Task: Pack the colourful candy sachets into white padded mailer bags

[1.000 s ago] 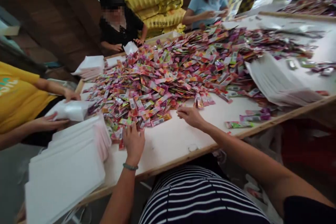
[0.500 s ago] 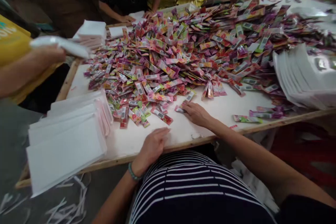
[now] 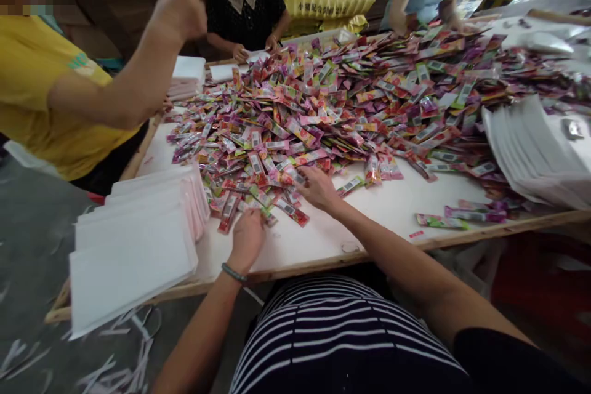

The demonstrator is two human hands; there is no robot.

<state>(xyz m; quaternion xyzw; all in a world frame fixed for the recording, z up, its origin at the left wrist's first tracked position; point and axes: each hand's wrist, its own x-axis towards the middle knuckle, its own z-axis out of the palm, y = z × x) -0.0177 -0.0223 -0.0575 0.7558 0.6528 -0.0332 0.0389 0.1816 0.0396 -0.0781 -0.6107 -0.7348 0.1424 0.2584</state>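
A large heap of small colourful packets [image 3: 318, 117], pink, purple, red and green with barcode panels, covers the white tabletop [image 3: 332, 231]. My right hand [image 3: 318, 189] is at the heap's near edge, fingers closed on a packet [image 3: 294, 175] with its barcode side up. To its left, my left hand [image 3: 248, 239] rests low by the nearest packets, fingers curled in. What its fingertips hold, if anything, is hidden. Between the hands lies a red packet [image 3: 292, 212], and a green packet [image 3: 351, 186] lies right of my right hand.
A stack of white bags [image 3: 133, 252] overhangs the table's left corner. More white bags [image 3: 530, 154] stand fanned at the right, near loose packets [image 3: 475, 214]. A person in yellow [image 3: 78, 98] is at the left; two people [image 3: 244, 6] work across the table. Wooden edging [image 3: 295, 271] borders the table.
My right hand has moved left and up to the heap with a packet. My left hand has moved left and forward to the packets. The person in yellow has raised an arm.
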